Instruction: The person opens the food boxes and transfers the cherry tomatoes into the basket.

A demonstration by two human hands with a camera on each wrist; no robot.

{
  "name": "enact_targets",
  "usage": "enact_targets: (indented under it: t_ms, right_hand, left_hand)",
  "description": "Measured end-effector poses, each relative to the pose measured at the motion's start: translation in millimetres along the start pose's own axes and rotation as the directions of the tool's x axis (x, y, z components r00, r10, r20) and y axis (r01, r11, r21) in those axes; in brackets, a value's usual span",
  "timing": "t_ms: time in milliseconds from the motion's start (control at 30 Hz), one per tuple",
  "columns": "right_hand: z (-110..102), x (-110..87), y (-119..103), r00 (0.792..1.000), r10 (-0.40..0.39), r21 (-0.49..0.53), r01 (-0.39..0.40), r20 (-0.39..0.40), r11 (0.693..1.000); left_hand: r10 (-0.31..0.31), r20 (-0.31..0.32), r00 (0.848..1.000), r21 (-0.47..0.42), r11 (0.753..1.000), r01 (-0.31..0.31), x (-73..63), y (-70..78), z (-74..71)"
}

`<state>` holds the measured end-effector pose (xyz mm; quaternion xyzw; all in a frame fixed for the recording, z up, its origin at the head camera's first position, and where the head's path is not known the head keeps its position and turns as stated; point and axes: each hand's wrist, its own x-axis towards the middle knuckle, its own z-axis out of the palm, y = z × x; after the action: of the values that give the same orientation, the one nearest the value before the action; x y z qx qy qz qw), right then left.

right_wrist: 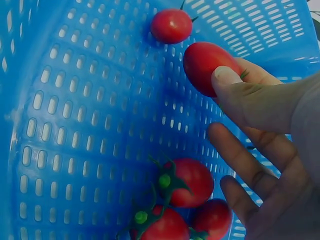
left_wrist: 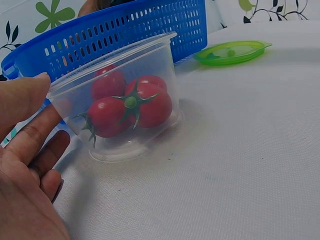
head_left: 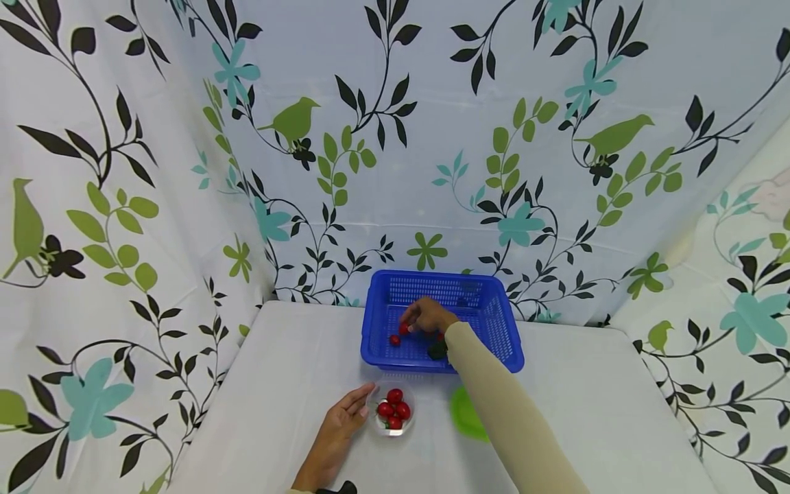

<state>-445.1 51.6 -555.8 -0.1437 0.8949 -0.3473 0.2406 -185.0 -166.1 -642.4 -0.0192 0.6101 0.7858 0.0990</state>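
Observation:
Inside the blue basket (head_left: 376, 353), my right hand (head_left: 428, 317) pinches a cherry tomato (right_wrist: 206, 67) between thumb and forefinger, its other fingers loosely bent. Another cherry tomato (right_wrist: 171, 26) lies near the held one, and several more, such as this green-stemmed tomato (right_wrist: 192, 182), rest on the basket floor below the hand. On the table in front of the basket stands a clear plastic container (left_wrist: 170, 65) with several cherry tomatoes (left_wrist: 150, 106) in it. With thumb and fingers, my left hand (head_left: 344, 420) holds the left side of its rim.
A light green lid (head_left: 467, 415) lies on the white table (head_left: 278, 370), right of the container and partly under my right sleeve (head_left: 506, 412). Patterned cloth (head_left: 420, 192) with leaves and birds hangs behind the basket and along both sides.

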Motion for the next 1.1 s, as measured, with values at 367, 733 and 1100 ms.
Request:
enact_targets:
  t_ms: [367, 733, 1100]
  right_hand:
    - [-1, -0.8, 5, 1.0, -0.02, -0.043, 0.021, 0.019, 0.999]
    - [-7, -14.5, -1, 1.0, -0.024, -0.039, 0.024, 0.006, 0.999]
    - [-21, -39.0, -26, 0.96, -0.207, -0.094, 0.192, -0.189, 0.977]
  left_hand:
    - [-0.011, -0.008, 1.0, 0.002, 1.0, 0.011, 0.1, 0.6, 1.4]
    - [0.013, 0.021, 1.0, -0.02, 1.0, -0.013, 0.3, 0.2, 2.6]
    - [-0.004, 0.016, 1.0, -0.008, 1.0, 0.004, -2.6, 3.2, 2.8]
